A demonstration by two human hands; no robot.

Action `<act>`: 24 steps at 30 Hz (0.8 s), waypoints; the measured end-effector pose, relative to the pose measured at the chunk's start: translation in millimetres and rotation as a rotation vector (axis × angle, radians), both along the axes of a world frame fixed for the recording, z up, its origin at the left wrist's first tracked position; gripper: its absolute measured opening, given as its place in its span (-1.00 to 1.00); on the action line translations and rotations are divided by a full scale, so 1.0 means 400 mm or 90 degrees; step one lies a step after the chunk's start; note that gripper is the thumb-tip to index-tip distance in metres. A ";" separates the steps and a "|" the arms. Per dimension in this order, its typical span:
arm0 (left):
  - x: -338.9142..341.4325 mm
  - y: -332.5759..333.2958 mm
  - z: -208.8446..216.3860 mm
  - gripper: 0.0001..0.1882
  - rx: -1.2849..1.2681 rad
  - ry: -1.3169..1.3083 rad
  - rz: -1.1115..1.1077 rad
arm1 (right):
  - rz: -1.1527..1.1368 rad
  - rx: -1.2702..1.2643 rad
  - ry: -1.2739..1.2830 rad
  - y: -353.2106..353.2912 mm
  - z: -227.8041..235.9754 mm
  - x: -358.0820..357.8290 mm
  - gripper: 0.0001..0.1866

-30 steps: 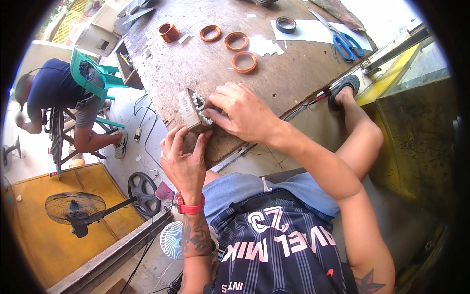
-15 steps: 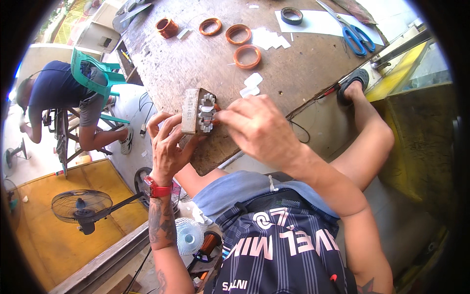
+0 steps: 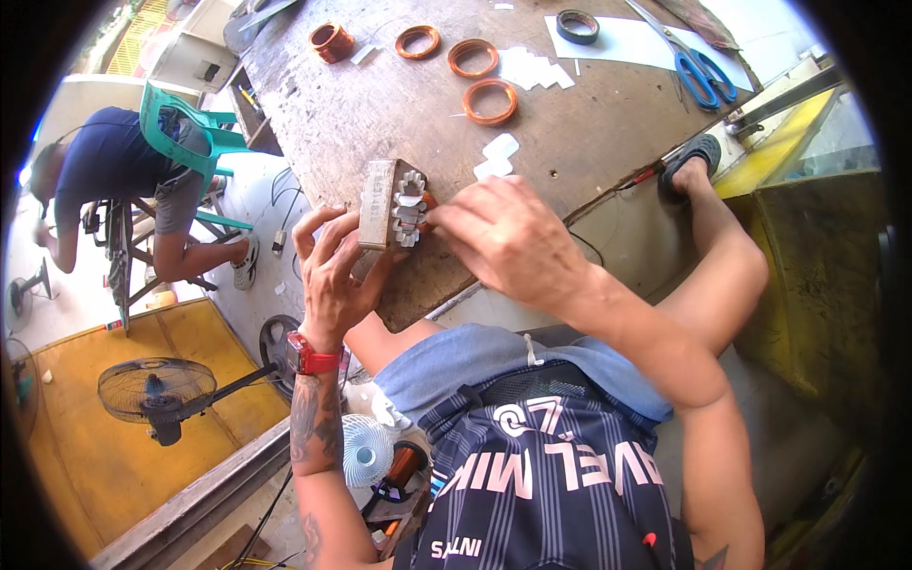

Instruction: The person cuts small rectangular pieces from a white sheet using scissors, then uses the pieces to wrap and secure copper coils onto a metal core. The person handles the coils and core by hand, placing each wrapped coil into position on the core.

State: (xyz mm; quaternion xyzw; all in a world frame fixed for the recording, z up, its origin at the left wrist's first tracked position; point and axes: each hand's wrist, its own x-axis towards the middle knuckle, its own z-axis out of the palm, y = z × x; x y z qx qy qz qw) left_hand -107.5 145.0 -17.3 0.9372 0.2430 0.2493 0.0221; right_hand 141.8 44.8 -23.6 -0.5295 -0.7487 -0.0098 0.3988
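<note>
A squarish metal stator core rests at the near edge of the wooden table, its toothed opening facing right with white slot liners in it. My left hand steadies it, thumb and fingers closed about its near left side. At the opening's right side a copper wire coil shows partly. The fingertips of my right hand are pinched together on that coil, which they mostly hide. Two white paper pieces lie just beyond my right hand.
Farther back on the wooden table lie several copper coils, white paper strips, a black tape roll and blue-handled scissors. A fan stands at lower left. Another person bends over work at far left.
The whole view has shifted slightly. My right fingertips have shifted a little at the coil beside the stator's opening, while my left hand keeps its hold.
</note>
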 end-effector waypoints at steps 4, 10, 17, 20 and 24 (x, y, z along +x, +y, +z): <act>0.006 -0.005 -0.005 -0.59 -0.024 -0.035 0.012 | -0.052 -0.077 0.220 -0.036 0.002 -0.024 -0.75; 0.004 -0.008 -0.011 -0.58 -0.043 -0.033 0.025 | -0.092 -0.053 0.195 -0.024 -0.003 -0.048 -0.83; 0.002 -0.008 -0.015 -0.53 -0.041 -0.035 0.021 | -0.090 -0.077 0.177 -0.016 0.000 -0.047 -0.86; 0.002 -0.008 -0.016 -0.54 -0.032 -0.036 0.016 | -0.076 -0.071 0.177 -0.006 0.002 -0.043 -0.85; 0.003 -0.009 -0.017 -0.54 -0.031 -0.037 0.020 | -0.064 -0.070 0.179 -0.003 0.004 -0.033 -0.83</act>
